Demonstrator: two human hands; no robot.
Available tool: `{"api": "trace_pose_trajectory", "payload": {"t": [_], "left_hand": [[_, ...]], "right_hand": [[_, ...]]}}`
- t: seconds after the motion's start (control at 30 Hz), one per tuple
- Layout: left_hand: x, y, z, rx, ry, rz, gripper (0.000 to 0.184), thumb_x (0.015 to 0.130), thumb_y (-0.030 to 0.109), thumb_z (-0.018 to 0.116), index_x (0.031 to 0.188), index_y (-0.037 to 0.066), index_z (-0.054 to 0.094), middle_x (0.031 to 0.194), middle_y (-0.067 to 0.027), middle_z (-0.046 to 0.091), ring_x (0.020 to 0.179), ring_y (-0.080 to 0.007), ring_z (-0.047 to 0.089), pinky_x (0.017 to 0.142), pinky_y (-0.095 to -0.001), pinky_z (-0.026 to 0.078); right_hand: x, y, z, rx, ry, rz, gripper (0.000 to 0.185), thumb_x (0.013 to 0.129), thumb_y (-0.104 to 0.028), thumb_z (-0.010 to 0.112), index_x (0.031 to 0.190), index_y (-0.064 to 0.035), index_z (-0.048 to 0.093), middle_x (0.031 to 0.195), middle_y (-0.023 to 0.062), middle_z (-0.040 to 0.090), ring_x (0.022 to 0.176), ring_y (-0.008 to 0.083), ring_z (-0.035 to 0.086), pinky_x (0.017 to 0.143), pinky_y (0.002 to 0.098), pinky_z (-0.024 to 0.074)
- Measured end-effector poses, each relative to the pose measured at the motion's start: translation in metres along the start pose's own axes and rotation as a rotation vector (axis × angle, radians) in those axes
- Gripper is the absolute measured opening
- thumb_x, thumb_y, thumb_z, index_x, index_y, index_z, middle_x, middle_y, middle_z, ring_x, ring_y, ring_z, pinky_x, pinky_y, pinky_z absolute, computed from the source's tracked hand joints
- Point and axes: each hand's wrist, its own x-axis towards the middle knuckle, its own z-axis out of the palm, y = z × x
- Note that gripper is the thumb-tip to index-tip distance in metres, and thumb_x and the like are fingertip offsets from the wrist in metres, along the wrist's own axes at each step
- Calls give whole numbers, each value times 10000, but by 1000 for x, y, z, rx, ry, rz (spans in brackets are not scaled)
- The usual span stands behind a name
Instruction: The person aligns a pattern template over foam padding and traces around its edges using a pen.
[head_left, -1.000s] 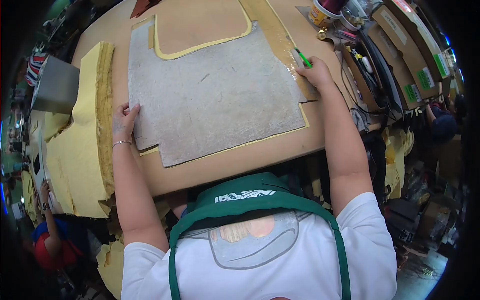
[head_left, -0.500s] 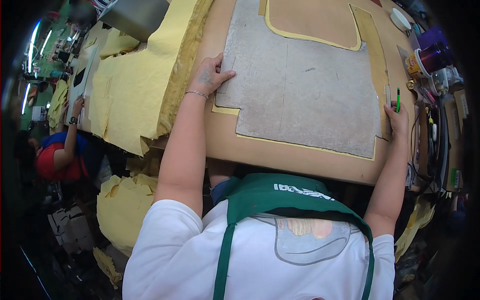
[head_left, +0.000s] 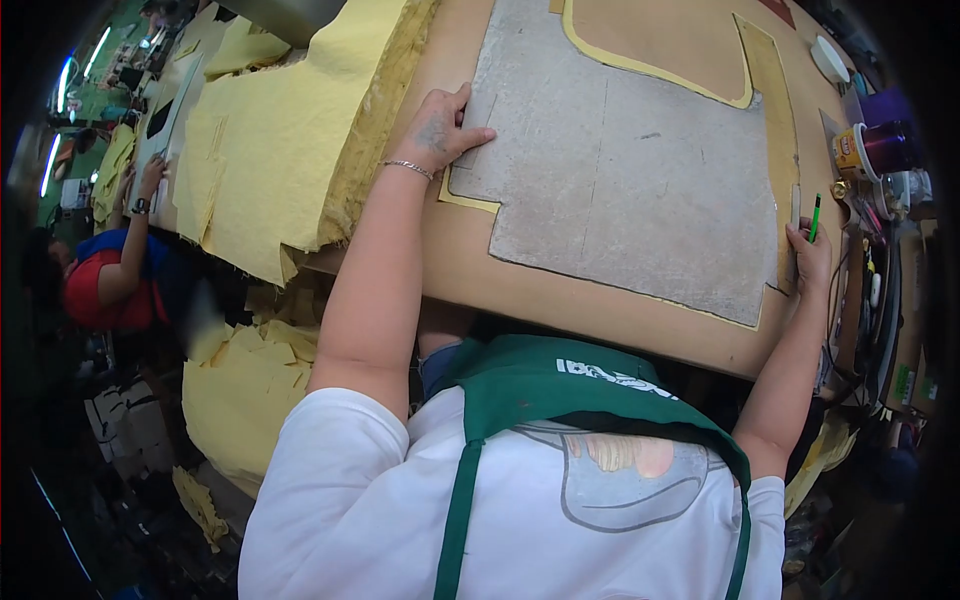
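Observation:
A large grey pattern sheet (head_left: pixel 630 190) with a cut-out at its far side lies on yellow fabric (head_left: pixel 780 150), whose edges show around it. My left hand (head_left: pixel 440 132) grips the sheet's left edge, thumb on top and the other fingers along the side. At the right edge, my right hand (head_left: pixel 812 260) has a green pencil (head_left: pixel 815 218) between its fingers, point not visible. Its fingertips touch a narrow grey strip (head_left: pixel 796 207) at that border.
A thick stack of yellow fabric (head_left: pixel 270 140) lies left on the brown table (head_left: pixel 600 310). Right of the sheet stand a white bowl (head_left: pixel 829 60), a yellow-labelled tub (head_left: pixel 852 153) and a dark purple cup (head_left: pixel 890 148). Another person in red (head_left: pixel 100 285) works at far left.
The grey sheet has slid slightly towards me over the fabric: less yellow shows along the near edge, more at the cut-out. Both hands stay at its sides. The whole view has shifted a little.

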Motion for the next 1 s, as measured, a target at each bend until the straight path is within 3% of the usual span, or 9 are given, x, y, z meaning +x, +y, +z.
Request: {"api": "trace_pose_trajectory", "payload": {"t": [0.43,0.63,0.73,0.83,0.93,1.0], "left_hand": [[2,7,-7,37,-111,-86,700,661,313,691,1228,19,403,948,-134,475,878,-210,503,796,-272,417],[2,-5,7,-51,-23,-72,681,684,303,675,1233,16,393,984,-132,455,909,-211,500,818,-272,417],[4,-10,12,-117,25,-78,641,637,291,708,1166,24,464,963,-132,454,861,-225,500,802,-277,416],[5,-11,14,-130,45,-69,626,631,268,712,1152,14,474,953,-134,458,838,-228,506,782,-284,425],[9,-10,7,-53,-67,-47,624,624,241,712,1149,6,472,939,-150,460,809,-237,508,758,-294,436],[6,-2,4,-36,-5,-33,627,621,223,709,1155,4,464,920,-159,457,795,-245,509,745,-298,441]], "right_hand": [[2,2,-3,22,-3,43,367,705,-115,674,1003,25,511,792,24,496,728,115,470,690,220,385],[2,3,-4,24,-22,61,357,710,-117,671,997,21,510,780,13,479,726,106,461,680,212,383],[1,1,-2,13,-5,40,337,716,-114,665,985,19,513,765,3,472,711,96,457,666,208,382],[-4,-4,0,-15,14,25,312,718,-106,660,967,19,521,746,-1,471,688,93,455,646,211,387],[-5,-7,1,-42,24,-5,295,714,-98,660,951,18,529,726,0,472,667,95,454,624,217,391],[-8,-4,2,-45,41,-19,286,707,-94,662,936,16,533,716,2,474,654,97,453,612,218,392]]}}
